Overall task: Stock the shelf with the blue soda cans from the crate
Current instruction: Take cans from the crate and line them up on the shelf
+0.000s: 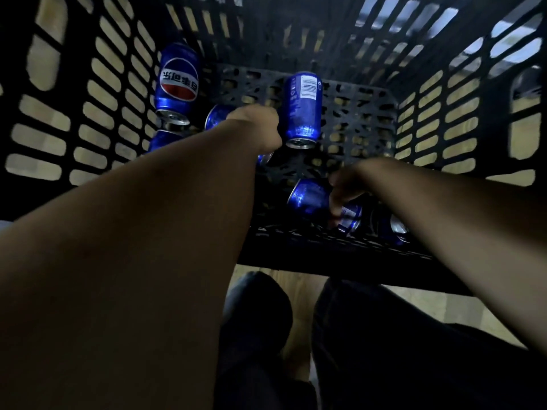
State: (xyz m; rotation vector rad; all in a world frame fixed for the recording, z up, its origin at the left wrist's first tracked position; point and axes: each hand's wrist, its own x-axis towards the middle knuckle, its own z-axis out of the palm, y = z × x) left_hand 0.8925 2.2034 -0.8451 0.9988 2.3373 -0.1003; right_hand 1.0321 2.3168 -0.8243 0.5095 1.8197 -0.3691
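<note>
Blue cans [303,109] (black slotted crate [97,93])

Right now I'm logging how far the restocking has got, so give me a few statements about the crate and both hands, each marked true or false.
1. Both hands reach down inside the black crate. True.
2. The right hand curls its fingers round a blue can lying near the crate's near wall. True.
3. The can with the barcode stands upright on its base. False: it lies on its side on the crate floor.
4. The crate holds only one can. False: several blue cans lie in it, among them one with a round logo.
5. The left hand rests on the crate's rim. False: it is deep inside, over a can.
</note>
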